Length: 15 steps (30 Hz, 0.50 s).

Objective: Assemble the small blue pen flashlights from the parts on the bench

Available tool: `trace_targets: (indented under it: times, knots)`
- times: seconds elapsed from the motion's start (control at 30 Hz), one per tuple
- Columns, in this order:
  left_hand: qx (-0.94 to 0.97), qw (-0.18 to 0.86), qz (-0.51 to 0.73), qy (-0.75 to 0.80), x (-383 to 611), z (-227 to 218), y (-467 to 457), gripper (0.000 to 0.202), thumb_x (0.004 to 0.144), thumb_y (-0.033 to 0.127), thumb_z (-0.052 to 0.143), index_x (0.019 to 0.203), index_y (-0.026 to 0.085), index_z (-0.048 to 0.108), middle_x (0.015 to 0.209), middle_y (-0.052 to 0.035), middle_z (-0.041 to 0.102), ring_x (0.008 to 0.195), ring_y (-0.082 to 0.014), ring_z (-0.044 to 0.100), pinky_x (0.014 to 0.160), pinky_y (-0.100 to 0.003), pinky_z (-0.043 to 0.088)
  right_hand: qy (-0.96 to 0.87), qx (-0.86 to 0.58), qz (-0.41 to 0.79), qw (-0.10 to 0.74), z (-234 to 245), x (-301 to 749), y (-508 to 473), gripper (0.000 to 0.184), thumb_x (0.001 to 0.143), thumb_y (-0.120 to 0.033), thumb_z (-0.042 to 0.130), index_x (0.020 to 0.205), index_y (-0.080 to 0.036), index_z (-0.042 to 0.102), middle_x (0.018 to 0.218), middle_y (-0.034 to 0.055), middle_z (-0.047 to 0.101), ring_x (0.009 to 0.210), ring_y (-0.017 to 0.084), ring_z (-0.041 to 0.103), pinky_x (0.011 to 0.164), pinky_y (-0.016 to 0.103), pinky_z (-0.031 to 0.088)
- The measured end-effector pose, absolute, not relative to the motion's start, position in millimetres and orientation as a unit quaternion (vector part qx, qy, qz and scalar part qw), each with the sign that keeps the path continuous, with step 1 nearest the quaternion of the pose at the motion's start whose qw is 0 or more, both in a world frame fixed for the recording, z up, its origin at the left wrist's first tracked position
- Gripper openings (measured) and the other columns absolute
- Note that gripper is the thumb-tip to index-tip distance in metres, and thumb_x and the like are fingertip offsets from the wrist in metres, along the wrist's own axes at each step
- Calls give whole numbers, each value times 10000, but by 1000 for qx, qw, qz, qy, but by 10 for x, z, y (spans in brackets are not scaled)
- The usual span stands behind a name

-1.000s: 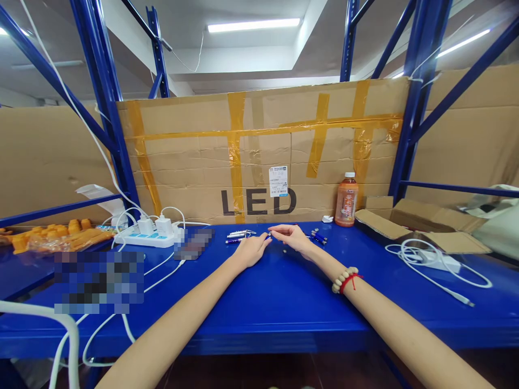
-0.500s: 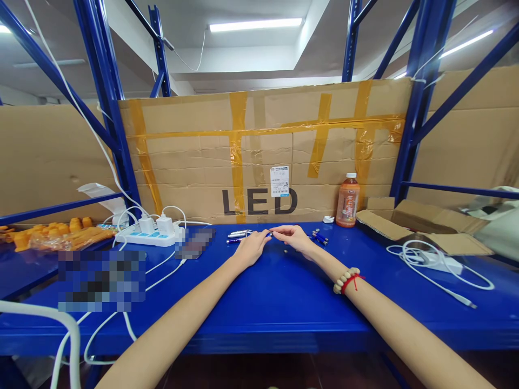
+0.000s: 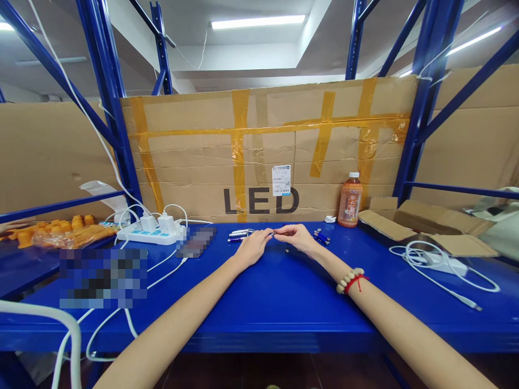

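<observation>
My left hand (image 3: 252, 247) and my right hand (image 3: 298, 239) meet fingertip to fingertip above the blue shelf, both pinched closed. Between the fingertips is a small, partly metallic piece, mostly hidden and too small to name. Several slim silver and blue pen-like cylinders (image 3: 239, 235) lie just beyond my left hand. To the right of my right hand rests a cluster of short blue cylinders with silver ends (image 3: 321, 237). A tiny metallic part (image 3: 287, 250) lies on the shelf below the right fingers.
An orange drink bottle (image 3: 350, 200) and an open cardboard box (image 3: 430, 224) stand at the back right, with a coiled white cable (image 3: 425, 259) in front. On the left are a power strip (image 3: 152, 234), cables and orange parts (image 3: 67, 232). A cardboard panel (image 3: 194, 162) closes the back.
The blue piece that showed between my fingertips is less visible now, with a small metallic bit there instead. My hands stay almost in place; the view has shifted slightly.
</observation>
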State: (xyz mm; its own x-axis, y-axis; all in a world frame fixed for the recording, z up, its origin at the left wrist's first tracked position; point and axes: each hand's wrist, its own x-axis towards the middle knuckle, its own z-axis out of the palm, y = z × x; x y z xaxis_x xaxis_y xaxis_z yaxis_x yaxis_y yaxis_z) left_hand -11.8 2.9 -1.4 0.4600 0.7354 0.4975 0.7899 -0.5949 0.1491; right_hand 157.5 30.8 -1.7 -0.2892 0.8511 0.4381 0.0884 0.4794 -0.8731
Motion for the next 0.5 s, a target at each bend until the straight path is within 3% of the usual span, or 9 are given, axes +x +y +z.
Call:
trace_targets:
  times: [0.2, 0.5]
  knots:
    - [-867, 43, -276, -413, -130, -22, 31, 272, 909, 310, 218, 1054, 236, 437, 1021, -12, 564, 955, -148, 512, 823, -267, 398, -735, -308, 352, 491, 0, 1602, 329, 288, 502, -369, 701, 692, -152, 690, 744, 48, 677, 746, 174, 597, 734, 326, 453]
    - [-876, 101, -230, -411, -124, 3, -41, 221, 901, 295, 248, 967, 186, 429, 894, -54, 572, 836, -181, 541, 702, -278, 423, -773, -253, 323, 484, -43, 1670, 396, 151, 510, -305, 719, 581, -179, 677, 688, 32, 652, 696, 151, 584, 693, 295, 454]
